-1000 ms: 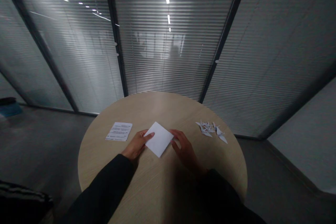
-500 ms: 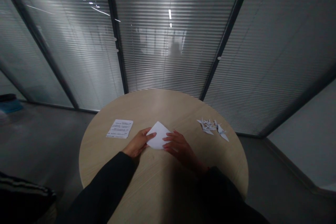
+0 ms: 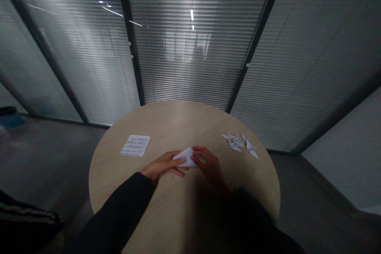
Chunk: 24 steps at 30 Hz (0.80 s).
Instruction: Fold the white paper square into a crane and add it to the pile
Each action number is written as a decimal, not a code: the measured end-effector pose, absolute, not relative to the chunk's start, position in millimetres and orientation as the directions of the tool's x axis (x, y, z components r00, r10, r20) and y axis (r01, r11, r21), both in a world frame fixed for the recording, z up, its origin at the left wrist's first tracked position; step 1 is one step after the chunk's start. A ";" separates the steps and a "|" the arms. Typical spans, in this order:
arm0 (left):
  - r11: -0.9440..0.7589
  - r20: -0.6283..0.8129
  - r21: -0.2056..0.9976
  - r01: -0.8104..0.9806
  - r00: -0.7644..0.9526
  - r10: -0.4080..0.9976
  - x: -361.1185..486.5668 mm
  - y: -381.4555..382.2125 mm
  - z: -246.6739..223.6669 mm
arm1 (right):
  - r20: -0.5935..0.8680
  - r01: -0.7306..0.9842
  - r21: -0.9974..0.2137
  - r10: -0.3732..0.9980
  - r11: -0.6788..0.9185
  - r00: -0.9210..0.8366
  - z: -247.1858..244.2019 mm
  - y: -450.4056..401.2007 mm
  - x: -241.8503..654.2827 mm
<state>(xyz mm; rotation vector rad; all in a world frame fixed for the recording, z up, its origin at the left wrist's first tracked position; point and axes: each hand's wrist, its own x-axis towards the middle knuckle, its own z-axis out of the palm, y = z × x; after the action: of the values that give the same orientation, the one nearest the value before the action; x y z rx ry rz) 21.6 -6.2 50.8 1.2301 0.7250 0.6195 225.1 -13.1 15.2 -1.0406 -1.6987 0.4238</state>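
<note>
White paper, seemingly folded into a triangular shape, makes up the small sheet (image 3: 187, 155) held between the two hands, over the near-middle part of the round wood-toned worktop (image 3: 178, 121). Its long axis appears to run sideways, from one hand to the other, with a point towards the far side; both hands touch it, so neither is nearer. The left hand (image 3: 165, 163) grips its left end, thumb on top and fingers beneath, some showing past the near edge. The right hand (image 3: 208, 166) has thumb and index finger bent on its right end; how firmly they pinch, I cannot tell. Well apart on the left lies printed paper (image 3: 135, 145); to the right, beyond the right hand, sits a cluster of origami cranes (image 3: 234, 143).
</note>
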 end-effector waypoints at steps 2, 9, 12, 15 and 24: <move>0.193 -0.141 0.981 -0.012 0.633 0.761 22.9 -7.3 52.7 | 0.524 0.397 -0.776 0.851 0.490 -0.026 15.4 -13.0 223.9; 0.129 -0.094 0.991 -0.026 0.548 0.831 30.2 -2.8 43.4 | 0.271 0.296 -0.926 0.959 0.235 0.086 21.2 -13.7 221.1; 0.121 -0.087 0.992 -0.023 0.561 0.823 31.1 -1.7 40.8 | 0.276 0.231 -0.942 0.954 0.244 0.118 22.7 -13.2 219.2; 0.121 -0.093 0.993 -0.011 0.570 0.816 31.1 -1.8 40.0 | 0.279 0.171 -0.952 0.950 0.255 0.140 22.5 -12.3 218.1; 0.117 -0.093 0.993 -0.006 0.562 0.822 31.0 0.0 37.3 | 0.237 0.245 -0.946 0.969 0.213 0.073 26.2 -13.6 219.5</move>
<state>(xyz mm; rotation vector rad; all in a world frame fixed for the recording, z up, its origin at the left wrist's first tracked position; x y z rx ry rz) 31.0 0.0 37.3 1.3256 0.7871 0.7083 219.5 -13.6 26.2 -1.2491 -1.4008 0.8427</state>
